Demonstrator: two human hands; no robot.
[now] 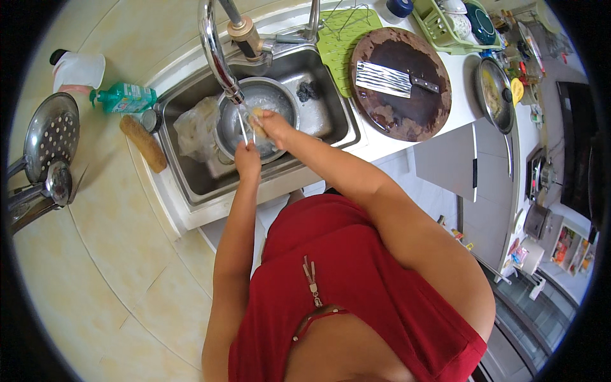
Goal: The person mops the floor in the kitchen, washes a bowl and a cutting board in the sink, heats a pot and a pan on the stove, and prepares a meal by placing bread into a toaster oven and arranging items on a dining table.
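My left hand grips a thin, pale stick-like utensil that points up under the spout of a chrome faucet. In my right hand is a yellowish scrubber, perhaps loofah, pressed near the utensil. Water seems to run over both. Below my hands a round metal basin with water stands in the stainless steel sink. A clear plastic bag with pale contents lies left of the basin. To its right rests a dark scouring pad.
A cleaver lies on a round wooden chopping board at right, beside a green mat. Farther right are a dish rack and a lidded pan. A green pump bottle and a loofah flank the sink's left rim.
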